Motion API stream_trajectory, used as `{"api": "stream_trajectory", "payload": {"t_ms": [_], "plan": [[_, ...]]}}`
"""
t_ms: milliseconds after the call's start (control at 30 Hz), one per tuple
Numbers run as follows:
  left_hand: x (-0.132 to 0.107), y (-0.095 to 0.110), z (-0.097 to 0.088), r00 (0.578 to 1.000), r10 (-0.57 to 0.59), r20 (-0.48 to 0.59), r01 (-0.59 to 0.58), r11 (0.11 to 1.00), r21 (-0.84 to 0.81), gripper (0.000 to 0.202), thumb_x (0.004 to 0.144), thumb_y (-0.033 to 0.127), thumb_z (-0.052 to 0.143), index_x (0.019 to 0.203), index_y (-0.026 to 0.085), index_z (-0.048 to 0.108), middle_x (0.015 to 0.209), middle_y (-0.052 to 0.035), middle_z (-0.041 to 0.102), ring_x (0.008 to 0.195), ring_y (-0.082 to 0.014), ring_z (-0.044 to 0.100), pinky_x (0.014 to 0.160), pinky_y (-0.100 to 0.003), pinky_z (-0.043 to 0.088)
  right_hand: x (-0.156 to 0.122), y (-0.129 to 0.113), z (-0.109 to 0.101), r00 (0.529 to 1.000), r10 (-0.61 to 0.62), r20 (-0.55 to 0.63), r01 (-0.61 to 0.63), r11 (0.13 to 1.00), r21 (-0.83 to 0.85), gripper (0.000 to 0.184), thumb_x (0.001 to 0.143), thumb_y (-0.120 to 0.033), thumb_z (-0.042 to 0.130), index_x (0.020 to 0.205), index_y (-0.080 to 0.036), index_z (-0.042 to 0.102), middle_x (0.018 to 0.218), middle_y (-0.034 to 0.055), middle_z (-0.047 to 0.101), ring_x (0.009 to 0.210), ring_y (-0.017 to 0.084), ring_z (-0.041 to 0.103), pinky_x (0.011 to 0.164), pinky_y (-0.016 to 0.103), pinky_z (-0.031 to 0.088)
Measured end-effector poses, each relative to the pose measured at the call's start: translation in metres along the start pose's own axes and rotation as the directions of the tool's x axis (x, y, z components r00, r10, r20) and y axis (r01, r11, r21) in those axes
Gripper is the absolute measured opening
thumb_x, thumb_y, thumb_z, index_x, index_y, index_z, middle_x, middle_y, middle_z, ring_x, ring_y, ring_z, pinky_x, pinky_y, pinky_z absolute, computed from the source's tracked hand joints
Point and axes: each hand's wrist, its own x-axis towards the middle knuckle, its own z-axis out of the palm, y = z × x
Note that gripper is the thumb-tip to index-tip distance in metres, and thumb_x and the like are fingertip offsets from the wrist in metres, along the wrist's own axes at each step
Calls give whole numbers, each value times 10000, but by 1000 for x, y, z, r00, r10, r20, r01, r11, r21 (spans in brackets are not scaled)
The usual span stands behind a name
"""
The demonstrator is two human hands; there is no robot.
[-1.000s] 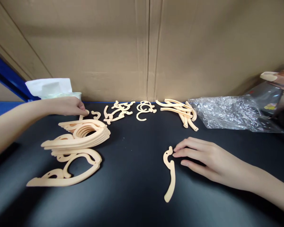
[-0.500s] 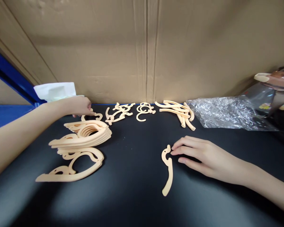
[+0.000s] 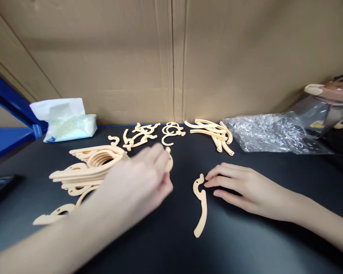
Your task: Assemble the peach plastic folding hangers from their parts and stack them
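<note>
My left hand (image 3: 144,177) is closed on a cream plastic hanger piece (image 3: 169,161), mostly hidden behind the fingers. It hovers right of a stack of folded cream hangers (image 3: 82,173), and my forearm covers part of that stack. On the black table in the middle lies a curved hanger arm (image 3: 201,213), with a short hooked piece (image 3: 198,185) at its upper end. My right hand (image 3: 237,188) rests just right of these, its fingers stretched out and apart, holding nothing; the fingertips lie close to the hooked piece.
Along the back lie small hooked pieces (image 3: 141,135), round hooks (image 3: 173,131) and a pile of long hanger arms (image 3: 214,133). A clear plastic bag (image 3: 260,133) is at the back right. A tissue pack (image 3: 71,125) stands back left; a dark phone-like object (image 3: 0,186) lies at the left edge.
My left hand has come from the small pieces at the back left to the middle, carrying one piece. The right hand has stayed in place. The view has shifted slightly.
</note>
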Motion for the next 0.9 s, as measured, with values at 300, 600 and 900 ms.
{"api": "stream_trajectory", "payload": {"t_ms": [300, 600, 900], "plan": [[-26, 32, 25, 995, 93, -19, -95, 961, -258, 141, 831, 113, 444, 837, 178, 569, 761, -52, 591, 680, -214, 592, 500, -322, 485, 3, -11, 5, 998, -63, -12, 63, 997, 44, 254, 990, -215, 465, 1177, -187, 635, 1134, 69, 666, 1018, 180, 594, 901, 332, 499], [-17, 7, 51, 995, -51, 91, 79, 934, -348, 441, 993, 405, 354, 1289, 124, 520, 1388, -155, 520, 1300, -284, 466, 1024, -453, 461, 3, -17, 10, 994, -98, 53, 95, 993, 69, 394, 988, -270, 487, 1376, -203, 503, 1458, 73, 487, 1319, 180, 457, 1107, 361, 380], [8, -5, 64, 960, -90, 266, 129, 983, -134, 585, 1009, 442, 338, 1426, 37, 400, 1468, -169, 445, 1394, -288, 368, 1136, -492, 328, 0, -6, 8, 1000, -22, -13, 22, 999, 47, 301, 977, -244, 506, 1266, -257, 588, 1359, 51, 547, 1178, 171, 543, 997, 312, 463]]}}
